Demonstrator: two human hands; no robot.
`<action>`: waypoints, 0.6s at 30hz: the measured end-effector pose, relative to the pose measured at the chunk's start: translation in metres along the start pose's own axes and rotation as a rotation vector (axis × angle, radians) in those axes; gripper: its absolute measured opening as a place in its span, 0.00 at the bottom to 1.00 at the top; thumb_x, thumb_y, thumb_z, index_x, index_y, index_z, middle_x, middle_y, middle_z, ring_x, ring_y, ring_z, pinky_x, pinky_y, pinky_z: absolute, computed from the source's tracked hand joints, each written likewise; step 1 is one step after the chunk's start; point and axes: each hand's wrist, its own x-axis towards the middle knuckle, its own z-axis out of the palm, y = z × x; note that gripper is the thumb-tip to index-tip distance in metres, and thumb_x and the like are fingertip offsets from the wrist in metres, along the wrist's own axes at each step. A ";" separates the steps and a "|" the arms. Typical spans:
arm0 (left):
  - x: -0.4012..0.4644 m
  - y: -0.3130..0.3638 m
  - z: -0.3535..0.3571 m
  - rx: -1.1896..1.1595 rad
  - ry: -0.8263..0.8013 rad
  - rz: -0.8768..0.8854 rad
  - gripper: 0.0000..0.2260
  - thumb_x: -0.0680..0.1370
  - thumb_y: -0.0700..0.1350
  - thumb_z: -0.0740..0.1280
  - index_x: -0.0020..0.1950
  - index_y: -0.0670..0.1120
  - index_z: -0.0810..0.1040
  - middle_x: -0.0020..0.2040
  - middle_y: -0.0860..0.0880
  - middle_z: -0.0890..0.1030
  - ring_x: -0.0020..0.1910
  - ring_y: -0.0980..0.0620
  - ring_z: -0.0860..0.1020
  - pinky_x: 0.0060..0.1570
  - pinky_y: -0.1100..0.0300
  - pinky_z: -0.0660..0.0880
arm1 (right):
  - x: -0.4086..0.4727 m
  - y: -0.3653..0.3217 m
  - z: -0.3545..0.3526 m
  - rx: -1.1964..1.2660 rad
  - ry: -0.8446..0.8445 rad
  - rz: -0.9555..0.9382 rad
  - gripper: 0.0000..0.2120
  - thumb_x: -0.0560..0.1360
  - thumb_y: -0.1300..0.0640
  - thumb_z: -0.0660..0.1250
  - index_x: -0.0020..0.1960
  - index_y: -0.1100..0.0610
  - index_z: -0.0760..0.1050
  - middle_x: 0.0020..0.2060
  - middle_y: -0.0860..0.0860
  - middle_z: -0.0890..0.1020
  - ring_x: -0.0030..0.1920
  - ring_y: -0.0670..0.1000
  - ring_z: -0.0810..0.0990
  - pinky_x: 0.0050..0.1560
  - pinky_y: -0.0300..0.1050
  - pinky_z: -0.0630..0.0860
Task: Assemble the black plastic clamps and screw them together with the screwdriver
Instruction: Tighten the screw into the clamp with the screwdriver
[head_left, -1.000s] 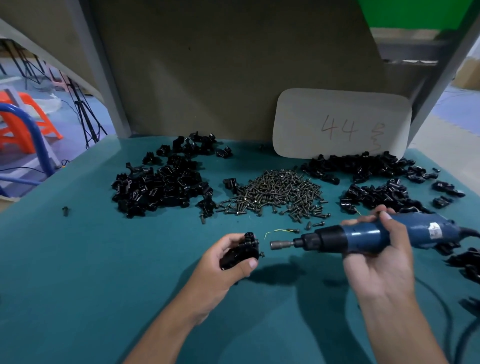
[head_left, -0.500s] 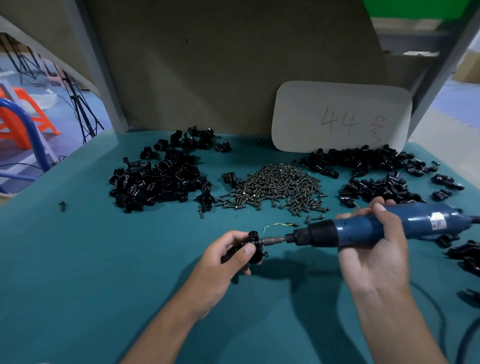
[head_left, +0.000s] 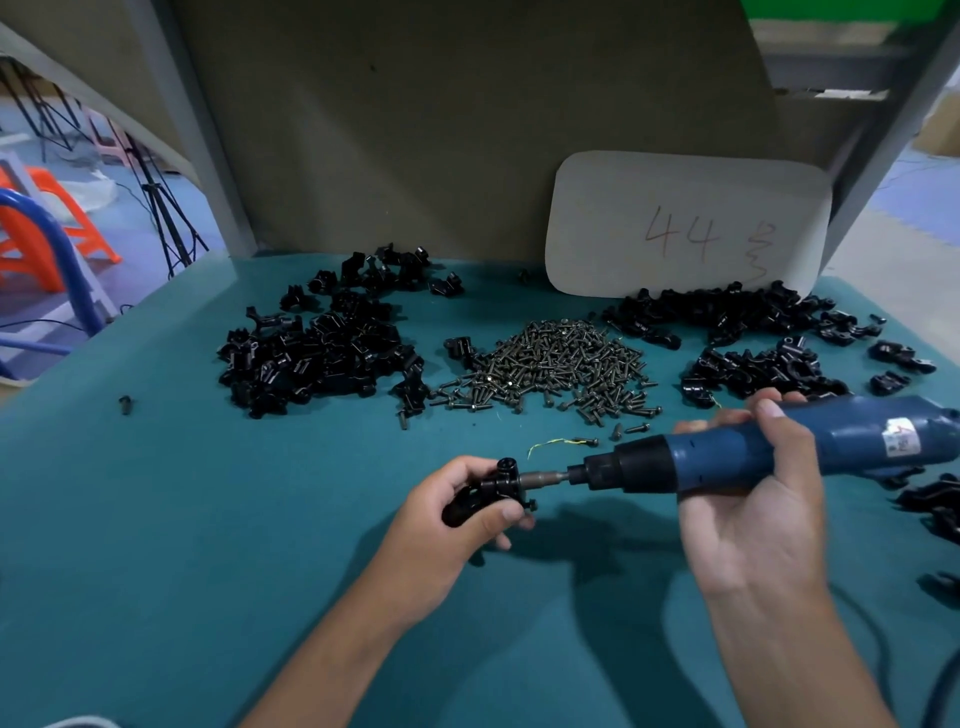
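My left hand (head_left: 447, 530) grips a black plastic clamp (head_left: 485, 491) just above the green table (head_left: 156, 545), near the middle front. My right hand (head_left: 753, 509) holds a blue electric screwdriver (head_left: 727, 457) lying level and pointing left. Its metal bit (head_left: 540, 478) is pressed against the clamp's right side. Part of the clamp is hidden inside my left fingers. A pile of dark screws (head_left: 556, 364) lies behind the hands.
A heap of black clamp parts (head_left: 317, 353) lies at the back left, and more black parts (head_left: 748, 343) spread at the back right and along the right edge. A white card marked 44 (head_left: 685, 228) leans on the back board. The screwdriver's cable (head_left: 935, 691) trails at the lower right.
The screwdriver moved left until its bit met the clamp, which my left hand turned toward it. Since half a second ago both hands have held that contact almost still.
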 end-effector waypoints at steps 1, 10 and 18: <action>0.000 -0.001 0.000 -0.001 0.010 0.001 0.21 0.69 0.57 0.75 0.56 0.48 0.78 0.48 0.45 0.87 0.39 0.52 0.81 0.39 0.58 0.76 | 0.000 0.000 0.000 -0.004 0.006 -0.001 0.10 0.78 0.63 0.67 0.53 0.48 0.74 0.45 0.42 0.79 0.41 0.44 0.77 0.45 0.44 0.79; 0.002 -0.006 -0.002 0.000 -0.040 -0.017 0.13 0.72 0.54 0.74 0.53 0.52 0.78 0.46 0.46 0.87 0.39 0.53 0.81 0.41 0.58 0.76 | -0.001 0.003 0.002 -0.024 0.020 -0.007 0.10 0.79 0.63 0.67 0.53 0.48 0.73 0.40 0.43 0.79 0.40 0.44 0.78 0.44 0.44 0.79; 0.001 -0.006 -0.004 0.084 -0.037 0.012 0.13 0.73 0.59 0.74 0.53 0.56 0.77 0.46 0.48 0.87 0.38 0.54 0.80 0.41 0.59 0.77 | -0.004 0.006 0.003 -0.034 0.031 -0.005 0.10 0.79 0.63 0.67 0.52 0.49 0.72 0.39 0.43 0.79 0.39 0.44 0.78 0.44 0.44 0.79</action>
